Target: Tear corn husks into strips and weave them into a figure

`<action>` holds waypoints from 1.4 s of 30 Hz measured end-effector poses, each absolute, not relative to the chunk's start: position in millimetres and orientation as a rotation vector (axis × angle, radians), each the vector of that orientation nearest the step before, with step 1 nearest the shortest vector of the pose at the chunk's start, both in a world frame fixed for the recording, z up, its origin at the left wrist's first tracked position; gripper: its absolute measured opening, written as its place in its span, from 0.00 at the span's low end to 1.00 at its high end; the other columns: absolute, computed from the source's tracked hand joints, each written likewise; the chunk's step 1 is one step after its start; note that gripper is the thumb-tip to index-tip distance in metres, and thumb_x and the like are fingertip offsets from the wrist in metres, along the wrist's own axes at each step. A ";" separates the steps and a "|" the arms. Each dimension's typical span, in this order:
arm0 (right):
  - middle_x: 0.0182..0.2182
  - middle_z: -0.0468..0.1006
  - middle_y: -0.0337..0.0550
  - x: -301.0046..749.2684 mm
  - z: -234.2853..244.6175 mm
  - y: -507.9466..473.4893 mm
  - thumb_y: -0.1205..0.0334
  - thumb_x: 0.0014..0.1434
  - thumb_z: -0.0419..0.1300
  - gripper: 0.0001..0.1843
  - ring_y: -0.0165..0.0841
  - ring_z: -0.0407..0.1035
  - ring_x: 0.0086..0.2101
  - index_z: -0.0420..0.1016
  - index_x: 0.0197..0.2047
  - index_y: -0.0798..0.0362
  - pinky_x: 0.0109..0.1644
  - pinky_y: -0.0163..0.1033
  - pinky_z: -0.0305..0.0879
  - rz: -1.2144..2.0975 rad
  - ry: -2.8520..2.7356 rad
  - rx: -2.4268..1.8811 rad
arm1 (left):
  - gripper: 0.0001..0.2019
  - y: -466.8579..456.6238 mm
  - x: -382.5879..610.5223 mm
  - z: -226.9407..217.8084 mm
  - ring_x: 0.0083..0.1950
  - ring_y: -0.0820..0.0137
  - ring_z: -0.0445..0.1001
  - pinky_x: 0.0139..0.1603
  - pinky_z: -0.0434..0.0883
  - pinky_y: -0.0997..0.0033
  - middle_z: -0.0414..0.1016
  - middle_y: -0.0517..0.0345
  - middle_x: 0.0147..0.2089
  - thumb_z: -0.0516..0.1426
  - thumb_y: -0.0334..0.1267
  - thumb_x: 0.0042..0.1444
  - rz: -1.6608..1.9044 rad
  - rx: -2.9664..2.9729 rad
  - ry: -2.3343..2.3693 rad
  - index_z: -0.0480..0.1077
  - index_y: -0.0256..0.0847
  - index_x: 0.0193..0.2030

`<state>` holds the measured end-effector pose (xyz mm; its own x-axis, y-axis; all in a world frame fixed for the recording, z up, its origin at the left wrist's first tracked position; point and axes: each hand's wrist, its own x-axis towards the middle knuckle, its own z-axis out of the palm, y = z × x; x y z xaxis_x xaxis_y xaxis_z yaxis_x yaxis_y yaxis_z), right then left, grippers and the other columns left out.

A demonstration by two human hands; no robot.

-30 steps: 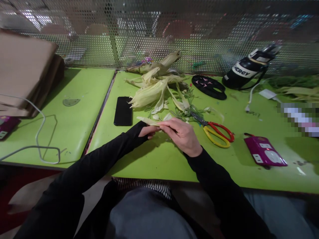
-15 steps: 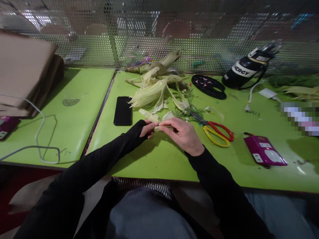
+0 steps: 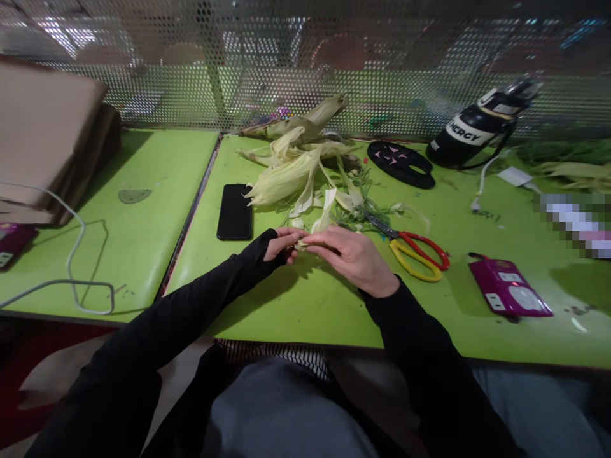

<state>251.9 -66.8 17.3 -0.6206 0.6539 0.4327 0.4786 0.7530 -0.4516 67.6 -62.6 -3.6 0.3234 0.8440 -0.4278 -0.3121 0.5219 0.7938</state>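
Observation:
My left hand (image 3: 282,245) and my right hand (image 3: 347,256) meet over the green table, both pinching a pale strip of corn husk (image 3: 300,244) between them. My fingers hide most of that strip. A pale husk end (image 3: 325,211) stands up just behind my right fingers; whether it belongs to the same strip I cannot tell. Beyond my hands lies a heap of corn husks (image 3: 286,178), light yellow-green, some curled. Thin green shreds (image 3: 367,210) are scattered at the heap's right side. Scissors (image 3: 415,254) with one red and one yellow handle lie right of my right hand.
A black phone (image 3: 235,212) lies left of the heap. Behind are a black palette-shaped plate (image 3: 401,164), a black bottle (image 3: 470,130) and a perforated metal screen (image 3: 286,70). A purple power socket (image 3: 510,286) is at right; brown cardboard (image 3: 42,133) and a cable (image 3: 79,254) at left.
The husk piece that stuck out to the upper left of my fingers no longer shows there. A husk end now rises upright behind my right fingers. Both hands have barely moved.

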 end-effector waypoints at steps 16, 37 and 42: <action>0.30 0.77 0.43 248.4 19.5 -72.2 0.62 0.68 0.53 0.10 0.31 0.69 0.30 0.71 0.34 0.53 0.34 0.38 0.63 0.300 -2.370 -0.989 | 0.12 -76.8 69.8 -11.8 0.29 0.76 0.75 0.40 0.76 0.68 0.71 0.63 0.34 0.63 0.27 0.48 0.973 0.921 0.932 0.69 0.36 0.40; 0.44 0.75 0.48 247.3 17.3 -74.8 0.64 0.67 0.53 0.09 0.35 0.72 0.36 0.66 0.50 0.51 0.37 0.42 0.71 0.452 -2.290 -1.041 | 0.17 -71.9 63.0 -19.4 0.32 0.75 0.76 0.41 0.76 0.69 0.72 0.63 0.32 0.68 0.34 0.46 0.997 1.041 0.868 0.67 0.35 0.40; 0.58 0.63 0.55 246.0 10.1 -73.1 0.54 0.61 0.62 0.24 0.38 0.71 0.43 0.59 0.57 0.49 0.35 0.42 0.76 0.533 -2.108 -0.973 | 0.21 -66.5 61.1 -23.0 0.32 0.77 0.75 0.39 0.77 0.71 0.71 0.65 0.31 0.69 0.36 0.45 1.098 0.977 0.882 0.64 0.37 0.40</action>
